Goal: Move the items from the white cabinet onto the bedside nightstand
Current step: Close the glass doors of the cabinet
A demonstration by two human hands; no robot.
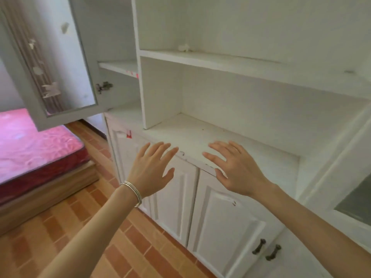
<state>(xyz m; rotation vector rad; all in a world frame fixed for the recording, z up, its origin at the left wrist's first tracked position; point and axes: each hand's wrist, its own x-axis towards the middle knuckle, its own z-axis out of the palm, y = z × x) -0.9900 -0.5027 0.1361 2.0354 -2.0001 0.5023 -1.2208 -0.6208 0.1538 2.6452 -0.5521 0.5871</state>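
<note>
The white cabinet (251, 81) fills the right of the head view, with open shelves above and shut lower doors. Its lower open shelf (210, 133) is bare apart from specks. A small white crumpled object (185, 47) lies on the upper shelf. My left hand (151, 168), with silver bangles at the wrist, hovers with fingers spread in front of the shelf edge. My right hand (234, 167) is spread open beside it, over the shelf's front edge. Neither hand holds anything. No nightstand is in view.
A glass cabinet door (58, 63) swings open at the upper left. A bed with a pink mattress (34, 149) stands at the left on an orange tiled floor (112, 233). Dark handles (266, 249) sit on the lower doors at the bottom right.
</note>
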